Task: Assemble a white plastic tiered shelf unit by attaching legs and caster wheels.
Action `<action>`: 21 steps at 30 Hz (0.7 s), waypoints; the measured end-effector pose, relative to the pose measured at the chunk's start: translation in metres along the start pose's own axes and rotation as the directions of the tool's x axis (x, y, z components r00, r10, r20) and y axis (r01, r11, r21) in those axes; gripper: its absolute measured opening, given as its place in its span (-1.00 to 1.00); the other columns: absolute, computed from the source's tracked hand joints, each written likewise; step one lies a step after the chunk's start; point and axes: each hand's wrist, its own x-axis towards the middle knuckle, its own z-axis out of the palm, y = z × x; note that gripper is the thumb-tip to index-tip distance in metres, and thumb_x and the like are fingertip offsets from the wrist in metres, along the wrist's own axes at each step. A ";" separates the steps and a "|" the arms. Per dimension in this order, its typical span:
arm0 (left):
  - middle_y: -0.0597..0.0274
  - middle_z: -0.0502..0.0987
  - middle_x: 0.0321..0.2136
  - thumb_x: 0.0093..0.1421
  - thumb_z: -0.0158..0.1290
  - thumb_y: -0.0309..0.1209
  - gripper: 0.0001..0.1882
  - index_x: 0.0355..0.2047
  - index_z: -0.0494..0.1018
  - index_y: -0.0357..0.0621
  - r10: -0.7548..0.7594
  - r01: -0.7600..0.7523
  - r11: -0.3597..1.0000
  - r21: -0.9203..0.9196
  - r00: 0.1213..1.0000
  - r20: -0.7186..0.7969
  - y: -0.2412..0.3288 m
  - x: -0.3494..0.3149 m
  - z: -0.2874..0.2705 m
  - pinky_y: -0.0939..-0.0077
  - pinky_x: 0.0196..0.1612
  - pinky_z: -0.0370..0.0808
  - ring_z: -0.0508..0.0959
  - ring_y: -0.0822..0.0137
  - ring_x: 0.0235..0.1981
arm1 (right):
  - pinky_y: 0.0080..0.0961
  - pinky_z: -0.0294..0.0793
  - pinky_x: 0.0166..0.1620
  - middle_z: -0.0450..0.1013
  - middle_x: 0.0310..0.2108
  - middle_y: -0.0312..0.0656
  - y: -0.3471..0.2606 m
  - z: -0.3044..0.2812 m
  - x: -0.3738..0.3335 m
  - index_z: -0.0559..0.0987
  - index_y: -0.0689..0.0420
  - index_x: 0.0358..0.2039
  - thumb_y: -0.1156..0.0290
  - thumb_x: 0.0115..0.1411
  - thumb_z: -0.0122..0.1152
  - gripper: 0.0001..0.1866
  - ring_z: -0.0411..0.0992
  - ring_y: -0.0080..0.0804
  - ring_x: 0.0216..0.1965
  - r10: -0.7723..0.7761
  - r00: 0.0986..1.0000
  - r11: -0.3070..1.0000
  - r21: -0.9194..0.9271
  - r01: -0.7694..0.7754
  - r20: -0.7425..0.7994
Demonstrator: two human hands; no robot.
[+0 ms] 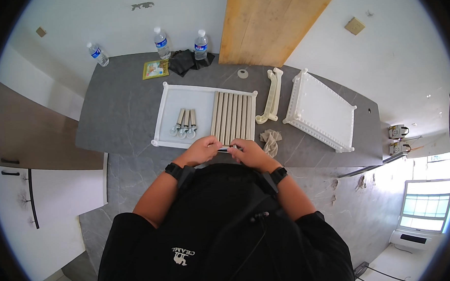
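At the near edge of a white plastic rack shelf (158,116), my left hand (203,150) and my right hand (249,153) are close together. Both have their fingers pinched around something small and thin between them, too small and covered to name. Just beyond my fingertips, several metal tubes (232,114) lie side by side on the shelf's right part. On its left part rest several caster wheels (185,130) with metal stems, apart from my hands.
Right of the shelf lie cream plastic end frames (272,97), a crumpled cloth (271,141) and another white shelf (323,112). Water bottles (162,44), black plastic bags (182,63) and a green packet (155,69) stand along the wall. A wooden board (270,23) leans there.
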 end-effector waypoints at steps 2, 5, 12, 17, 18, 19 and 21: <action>0.42 0.37 -0.61 0.45 0.03 -0.26 -0.79 -0.21 0.44 -0.16 -0.186 0.202 0.967 -0.158 0.976 0.112 0.001 0.006 -0.010 0.58 -0.55 0.26 0.31 0.55 -0.65 | -0.48 0.50 -0.32 0.54 -0.45 -0.19 0.010 -0.002 0.004 0.57 0.19 -0.18 0.22 0.37 0.22 -0.73 0.48 -0.52 -0.46 -0.225 0.973 0.959 -0.188 0.211 -0.056; 0.42 0.35 -0.63 0.47 -0.01 -0.24 -0.76 -0.22 0.44 -0.17 -0.286 0.332 0.899 -0.286 0.939 0.192 -0.009 0.010 -0.012 0.57 -0.56 0.25 0.30 0.54 -0.67 | -0.51 0.49 -0.32 0.53 -0.44 -0.23 0.009 -0.005 0.001 0.57 0.19 -0.19 0.22 0.38 0.21 -0.73 0.48 -0.56 -0.44 -0.405 0.911 0.858 -0.379 0.348 -0.082; 0.38 0.42 -0.62 0.48 -0.03 -0.23 -0.71 -0.20 0.45 -0.25 0.212 -0.198 0.975 0.104 0.966 -0.147 0.008 0.009 0.016 0.56 -0.49 0.35 0.39 0.54 -0.61 | -0.61 0.46 -0.32 0.50 -0.44 -0.37 0.023 -0.013 0.005 0.56 0.21 -0.21 0.24 0.41 0.14 -0.73 0.44 -0.63 -0.44 0.053 0.996 0.971 0.236 -0.036 -0.067; 0.39 0.46 -0.55 0.44 0.04 -0.25 -0.75 -0.17 0.49 -0.22 -0.115 0.123 0.986 0.111 0.990 -0.078 -0.007 0.012 -0.007 0.61 -0.45 0.39 0.43 0.56 -0.54 | -0.60 0.48 -0.28 0.51 -0.43 -0.35 0.016 -0.011 0.001 0.57 0.21 -0.19 0.25 0.41 0.16 -0.74 0.44 -0.63 -0.43 -0.006 0.997 0.975 0.219 0.024 -0.082; 0.41 0.46 -0.54 0.42 0.08 -0.22 -0.73 -0.17 0.50 -0.21 -0.222 0.224 0.974 0.027 0.973 -0.067 -0.014 0.013 -0.011 0.63 -0.46 0.39 0.43 0.58 -0.54 | -0.60 0.48 -0.27 0.51 -0.43 -0.35 0.015 -0.012 0.001 0.57 0.22 -0.18 0.24 0.40 0.16 -0.74 0.45 -0.62 -0.42 -0.011 0.997 0.984 0.175 0.025 -0.079; 0.41 0.46 -0.54 0.42 0.08 -0.22 -0.73 -0.17 0.50 -0.21 -0.223 0.225 0.974 0.033 0.973 -0.065 -0.014 0.014 -0.008 0.63 -0.46 0.39 0.43 0.58 -0.54 | -0.59 0.49 -0.26 0.51 -0.42 -0.34 0.016 -0.012 0.001 0.57 0.22 -0.17 0.24 0.40 0.17 -0.73 0.45 -0.61 -0.42 -0.013 0.997 0.991 0.132 0.024 -0.082; 0.39 0.47 -0.54 0.40 0.12 -0.17 -0.69 -0.21 0.50 -0.21 0.047 -0.030 0.988 0.154 0.993 -0.105 -0.016 0.016 0.000 0.62 -0.47 0.38 0.44 0.58 -0.55 | -0.61 0.47 -0.28 0.51 -0.42 -0.35 0.020 -0.012 0.002 0.58 0.21 -0.17 0.23 0.41 0.16 -0.73 0.44 -0.62 -0.42 -0.001 0.997 0.985 0.173 0.014 -0.077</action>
